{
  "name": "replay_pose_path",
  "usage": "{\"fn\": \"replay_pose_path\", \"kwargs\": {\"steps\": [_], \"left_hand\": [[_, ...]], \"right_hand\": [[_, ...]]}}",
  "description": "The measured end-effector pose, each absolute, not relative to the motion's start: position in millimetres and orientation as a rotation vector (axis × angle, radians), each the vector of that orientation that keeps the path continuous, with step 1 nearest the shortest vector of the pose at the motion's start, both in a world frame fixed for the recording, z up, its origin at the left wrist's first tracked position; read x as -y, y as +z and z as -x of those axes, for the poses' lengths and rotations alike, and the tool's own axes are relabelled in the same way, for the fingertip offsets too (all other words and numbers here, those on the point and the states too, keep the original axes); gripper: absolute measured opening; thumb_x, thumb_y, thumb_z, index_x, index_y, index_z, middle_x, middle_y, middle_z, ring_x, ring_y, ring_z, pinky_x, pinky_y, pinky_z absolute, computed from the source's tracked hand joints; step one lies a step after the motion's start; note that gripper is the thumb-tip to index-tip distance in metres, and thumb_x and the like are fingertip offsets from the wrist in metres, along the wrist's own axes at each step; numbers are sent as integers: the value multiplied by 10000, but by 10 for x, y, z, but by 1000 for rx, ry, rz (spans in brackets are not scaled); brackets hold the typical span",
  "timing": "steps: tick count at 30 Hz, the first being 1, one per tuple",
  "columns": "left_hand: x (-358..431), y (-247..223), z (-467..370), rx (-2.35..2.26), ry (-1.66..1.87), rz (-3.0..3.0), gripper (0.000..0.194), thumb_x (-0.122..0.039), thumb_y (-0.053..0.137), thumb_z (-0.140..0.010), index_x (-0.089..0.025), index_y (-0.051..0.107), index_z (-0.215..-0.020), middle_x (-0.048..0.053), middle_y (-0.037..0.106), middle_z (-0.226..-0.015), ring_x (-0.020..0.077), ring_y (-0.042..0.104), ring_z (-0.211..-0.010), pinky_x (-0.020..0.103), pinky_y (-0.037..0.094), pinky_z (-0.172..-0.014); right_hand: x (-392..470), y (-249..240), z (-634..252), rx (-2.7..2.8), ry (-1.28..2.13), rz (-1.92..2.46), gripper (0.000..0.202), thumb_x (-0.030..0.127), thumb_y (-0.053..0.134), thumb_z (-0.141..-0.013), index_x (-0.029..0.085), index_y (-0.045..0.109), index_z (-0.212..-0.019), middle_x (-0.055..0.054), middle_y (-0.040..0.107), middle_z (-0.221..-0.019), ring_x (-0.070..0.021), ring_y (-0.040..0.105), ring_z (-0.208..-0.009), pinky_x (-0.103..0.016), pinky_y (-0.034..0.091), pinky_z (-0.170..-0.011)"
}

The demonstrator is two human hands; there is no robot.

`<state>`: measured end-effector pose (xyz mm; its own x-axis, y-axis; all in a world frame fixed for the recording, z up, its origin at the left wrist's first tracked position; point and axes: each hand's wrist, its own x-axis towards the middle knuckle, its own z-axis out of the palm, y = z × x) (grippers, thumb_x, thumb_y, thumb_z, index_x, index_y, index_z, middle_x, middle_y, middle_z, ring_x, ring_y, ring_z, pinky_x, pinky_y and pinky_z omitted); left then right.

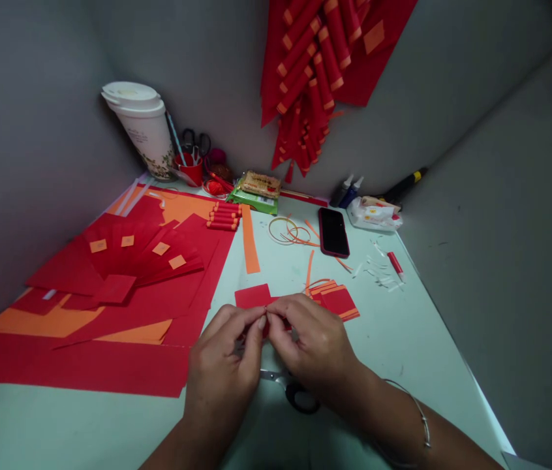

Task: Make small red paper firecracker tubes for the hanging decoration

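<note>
My left hand (pixel 230 369) and my right hand (pixel 312 339) meet above the table, thumbs and index fingers pinched together at the same spot. Between the fingertips is a small red piece, mostly hidden; it looks like red paper. Just beyond my hands lie a red paper square (pixel 252 296) and a stack of red cards with orange strips (pixel 340 300). Scissors with black handles (pixel 301 398) rest on the table beneath my right hand.
Red and orange paper sheets (pixel 143 365) cover the left side. Small red rolls (pixel 224 217), an orange strip (pixel 250 241), a phone (pixel 333 232) and a glue stick or red tube (pixel 395 266) lie farther back. A white cup (pixel 143 130) stands back left; red firecracker decorations (pixel 315 72) hang behind.
</note>
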<state>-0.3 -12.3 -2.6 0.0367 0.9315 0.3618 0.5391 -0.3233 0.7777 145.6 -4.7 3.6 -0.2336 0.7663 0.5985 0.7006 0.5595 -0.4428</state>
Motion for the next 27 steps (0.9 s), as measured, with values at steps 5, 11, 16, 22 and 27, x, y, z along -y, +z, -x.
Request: {"fn": "replay_pose_path", "kwargs": {"steps": [5, 11, 16, 22, 27], "left_hand": [[126, -39, -18, -1471, 1222, -1907, 126, -161, 601, -891, -202, 715, -926, 0, 686, -821, 128, 656, -755, 226, 507, -674], [131, 8, -24, -1504, 1130, -1754, 126, -211, 610, -882, -215, 730, -922, 6, 701, -843, 152, 666, -787, 253, 514, -704], [103, 51, -14, -1482, 1080, -1566, 115, -266, 631, -868, -248, 738, -905, -8, 702, -824, 158, 666, -775, 262, 512, -691], [94, 48, 4, -1458, 1063, -1351, 107, -330, 668, -838, -264, 747, -867, -7, 727, -843, 176, 677, -809, 276, 523, -722], [49, 73, -2, -1441, 1046, -1195, 131, -352, 697, -789, -239, 744, -833, 8, 751, -836, 196, 688, -809, 300, 535, -742]], "right_hand": [[55, -14, -1451, 2025, -38, 1210, 223, 94, 480, -912, 194, 658, -820, -39, 689, -769, -159, 629, -696, -279, 520, -630], [79, 2, -1444, 1990, 88, 1309, 227, 101, 495, -890, 243, 634, -781, -37, 674, -752, -179, 626, -702, -308, 528, -647], [92, 36, -1426, 1936, 115, 1305, 192, 110, 494, -894, 238, 608, -807, -45, 671, -743, -191, 629, -692, -327, 529, -637], [65, -1, -1417, 1849, 170, 1253, 169, 94, 506, -869, 224, 600, -814, -38, 668, -742, -180, 630, -700, -313, 532, -652], [25, 15, -1398, 1712, 304, 1299, 150, 93, 527, -800, 206, 618, -764, -22, 656, -719, -152, 613, -651, -272, 513, -601]]}}
